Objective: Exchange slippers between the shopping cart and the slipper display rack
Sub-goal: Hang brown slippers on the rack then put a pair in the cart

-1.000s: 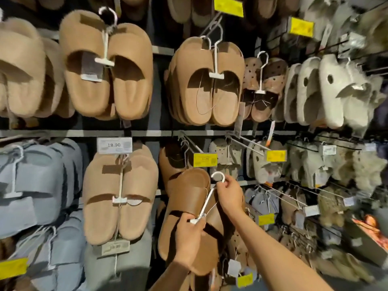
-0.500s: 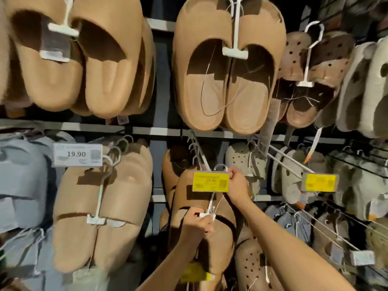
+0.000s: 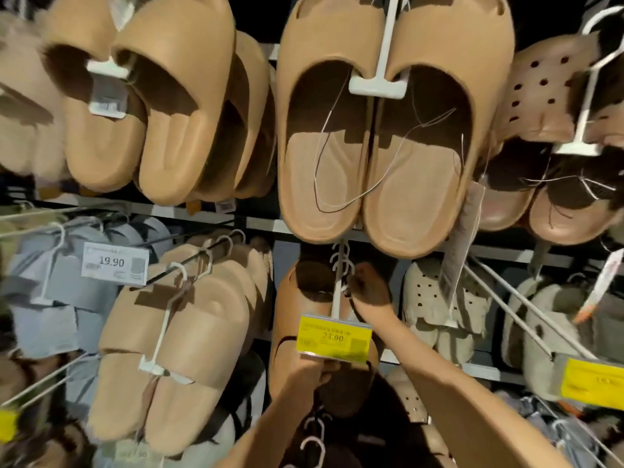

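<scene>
The right hand point(image 3: 368, 288) reaches up along the rack's peg point(image 3: 337, 292), fingers pinched on the hanger hook of the brown slippers point(image 3: 287, 319). The left hand point(image 3: 317, 373) grips them lower down, just under the yellow price tag point(image 3: 334, 337), forearm angled upward.

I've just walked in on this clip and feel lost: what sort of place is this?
Most likely a shop's footwear aisle. Rows of tan slippers hang in pairs on white plastic hangers from wall pegs, and printed price tags, a yellow one and a white one, sit at the peg ends.
</scene>
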